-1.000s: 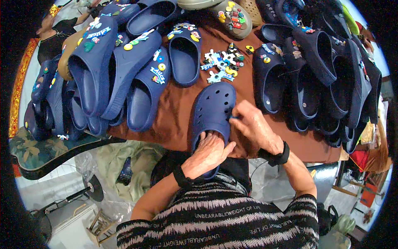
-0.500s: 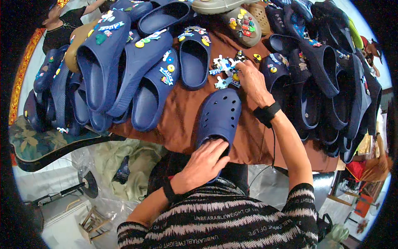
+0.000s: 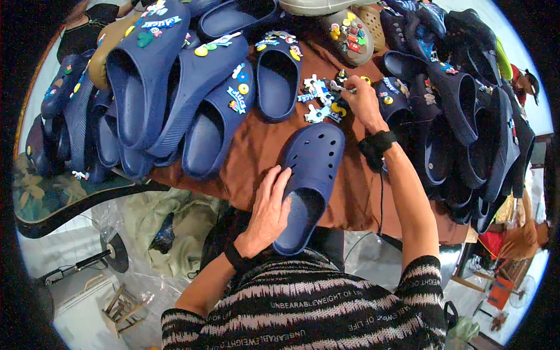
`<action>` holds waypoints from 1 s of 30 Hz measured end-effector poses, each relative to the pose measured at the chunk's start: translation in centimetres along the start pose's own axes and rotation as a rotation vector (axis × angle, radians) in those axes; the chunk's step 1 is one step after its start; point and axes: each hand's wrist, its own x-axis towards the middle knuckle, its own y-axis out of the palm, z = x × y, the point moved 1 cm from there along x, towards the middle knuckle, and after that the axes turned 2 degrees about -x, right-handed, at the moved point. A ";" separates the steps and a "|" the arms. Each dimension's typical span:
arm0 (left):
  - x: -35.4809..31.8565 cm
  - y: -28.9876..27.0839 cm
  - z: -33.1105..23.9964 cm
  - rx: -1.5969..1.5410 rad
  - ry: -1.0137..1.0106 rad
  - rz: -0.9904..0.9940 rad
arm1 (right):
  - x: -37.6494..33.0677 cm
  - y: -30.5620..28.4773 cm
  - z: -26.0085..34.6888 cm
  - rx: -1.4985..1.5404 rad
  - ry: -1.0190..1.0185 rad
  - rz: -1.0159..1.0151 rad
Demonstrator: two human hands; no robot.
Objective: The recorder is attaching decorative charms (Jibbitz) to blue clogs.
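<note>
Left hand: the left hand (image 3: 266,209) lies along the near left side of the bare navy clog (image 3: 306,144), fingers fairly straight and close together, touching its edge. From my end I can't tell if it's really gripping or just steadying.
Right hand: the right hand (image 3: 364,105) is narrow, fingertips bunched at the right side of the loose charms (image 3: 318,96). Looks like a pinch on a small piece, but too tiny on my feed to swear to it.
Arm pose: left elbow bent, forearm angling up from lower left; right arm reaches much farther forward, wrist above the clog's toe. Both wear black bands, and a thin cable (image 3: 381,204) hangs by the right one.
Clog in work: right in front of the body at the table edge, toe pointing away, heel toward the striped shirt (image 3: 303,297).
Progress: I'd call this one barely begun, since every hole I can make out is unfilled. Its charms are all left to fit, I reckon.
Charm heap: just past the toe, on brown cloth (image 3: 254,151).
Neighbours: decorated blue clogs (image 3: 149,76) crowd the left, darker clogs (image 3: 466,99) the right; a charm-covered grey clog (image 3: 350,41) sits beyond the heap.
</note>
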 end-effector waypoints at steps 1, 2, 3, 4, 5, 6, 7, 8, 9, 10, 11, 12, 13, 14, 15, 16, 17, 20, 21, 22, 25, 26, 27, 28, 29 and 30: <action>0.1 0.0 0.1 0.017 0.009 0.002 | -0.1 -0.4 0.3 -0.004 0.002 0.000; 0.4 -0.1 0.1 0.013 0.011 0.005 | -0.4 -1.1 0.4 0.074 0.048 0.014; 0.5 -0.4 -0.1 -0.029 0.015 0.014 | -0.7 -1.7 1.3 0.157 0.087 0.037; 0.5 -0.8 -0.1 -0.070 0.013 0.018 | -1.4 -2.8 3.4 0.170 0.110 0.097; 0.8 -1.0 -0.2 -0.074 0.011 0.016 | -2.3 -3.5 4.3 0.166 0.109 0.100; 1.1 -1.3 -0.3 -0.117 0.051 0.034 | -3.3 -4.0 5.0 0.172 0.056 0.108; 1.4 -1.4 -0.4 -0.164 0.094 0.056 | -4.3 -4.5 5.4 0.174 0.008 0.114; 1.7 -1.4 -0.5 -0.195 0.127 0.049 | -5.5 -4.7 5.6 0.220 -0.009 0.137; 2.2 -1.3 -0.5 -0.202 0.132 0.054 | -6.6 -4.7 5.9 0.269 -0.003 0.150; 2.6 -1.2 -0.5 -0.173 0.149 0.065 | -7.6 -4.7 6.3 0.219 -0.054 0.133; 2.9 -1.2 -0.4 -0.143 0.166 0.076 | -8.5 -4.7 6.7 0.168 -0.106 0.117; 3.1 -0.9 -0.2 -0.130 0.170 0.089 | -9.4 -4.9 6.8 0.071 -0.216 0.111; 3.3 -0.7 0.0 -0.133 0.171 0.086 | -10.1 -5.2 7.4 0.015 -0.230 0.115; 3.4 -0.5 0.1 -0.130 0.159 0.084 | -10.8 -5.3 7.7 -0.075 -0.251 0.129; 3.4 -0.3 0.2 -0.126 0.147 0.082 | -11.3 -5.4 8.0 -0.164 -0.271 0.143; 3.3 -0.1 0.3 -0.127 0.145 0.079 | -11.7 -5.3 8.0 -0.164 -0.273 0.145; 3.2 0.1 0.2 -0.156 0.141 0.051 | -12.0 -5.0 8.0 -0.139 -0.294 0.113; 3.1 0.7 0.3 -0.200 0.135 0.013 | -12.8 -4.4 7.8 -0.118 -0.315 0.065; 3.1 0.7 0.3 -0.213 0.133 0.005 | -12.9 -4.3 7.8 -0.119 -0.312 0.048; 3.1 0.8 0.3 -0.213 0.131 0.004 | -12.9 -4.2 7.8 -0.118 -0.314 0.050; 3.0 0.9 0.3 -0.216 0.124 -0.003 | -12.8 -4.3 7.8 -0.094 -0.297 0.070; 2.9 0.9 0.3 -0.210 0.126 -0.013 | -12.7 -4.5 7.9 -0.072 -0.293 0.098; 2.9 1.0 0.3 -0.204 0.128 -0.023 | -12.6 -4.6 7.9 -0.051 -0.288 0.125; 2.9 1.0 0.2 -0.207 0.128 -0.021 | -12.5 -4.7 7.9 -0.053 -0.286 0.127; 3.0 1.0 0.2 -0.200 0.127 -0.022 | -12.4 -4.7 7.8 -0.038 -0.265 0.164; 3.0 1.1 0.1 -0.193 0.126 -0.023 | -12.4 -4.7 7.7 -0.023 -0.244 0.201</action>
